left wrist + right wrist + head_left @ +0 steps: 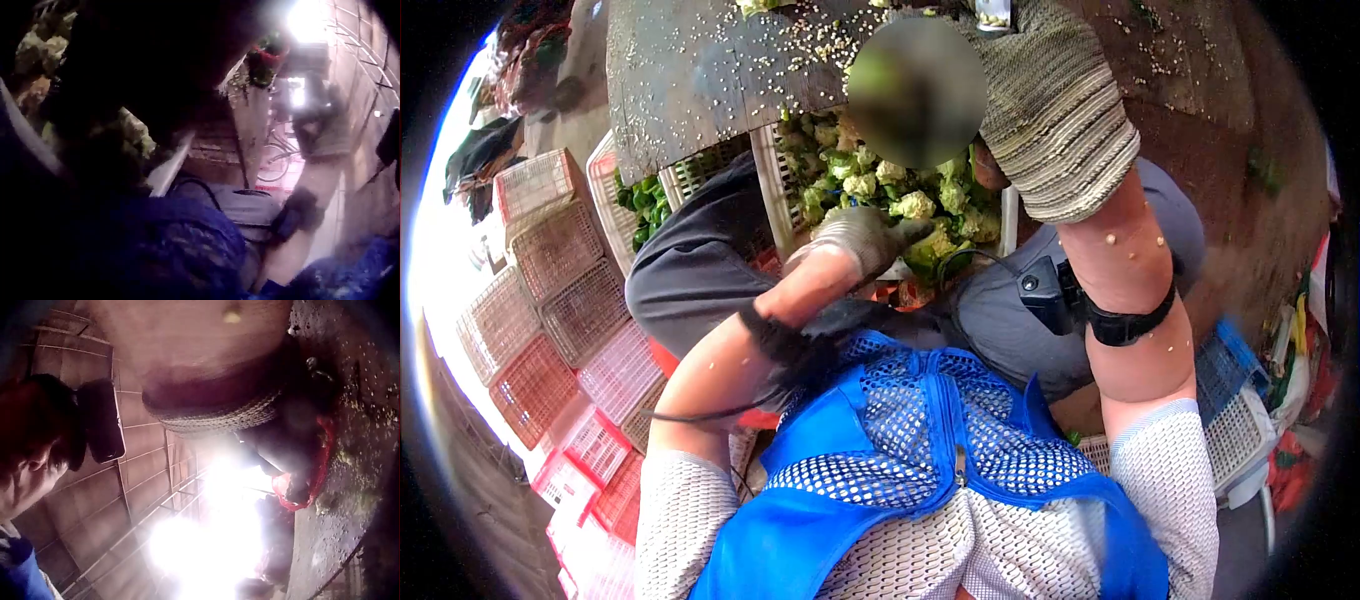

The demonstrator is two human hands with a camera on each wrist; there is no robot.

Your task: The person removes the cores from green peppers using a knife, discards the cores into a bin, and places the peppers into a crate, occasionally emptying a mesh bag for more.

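Note:
My left hand (855, 240), in a knitted glove, lies over the near edge of a crate (772, 190) of cauliflower heads (912, 206), a dark-tipped finger stretched to the right over them. Its other fingers are hidden. In the left wrist view this hand is a dark mass near some cauliflower (134, 131). My right hand (1050, 100), in a striped knitted glove, is raised over the board's near edge, right of the crate. A round blur covers the area by its fingers; a small pale, shiny object (993, 14) shows above, and I cannot tell whether the hand holds it.
Pale crumbs lie scattered over the grey board (690, 90). Green vegetables (643, 205) fill a crate at left. Stacked plastic crates (585, 285) stand farther left, and a blue crate (1230, 365) stands at right. A red-rimmed object (303, 503) shows beyond the right hand.

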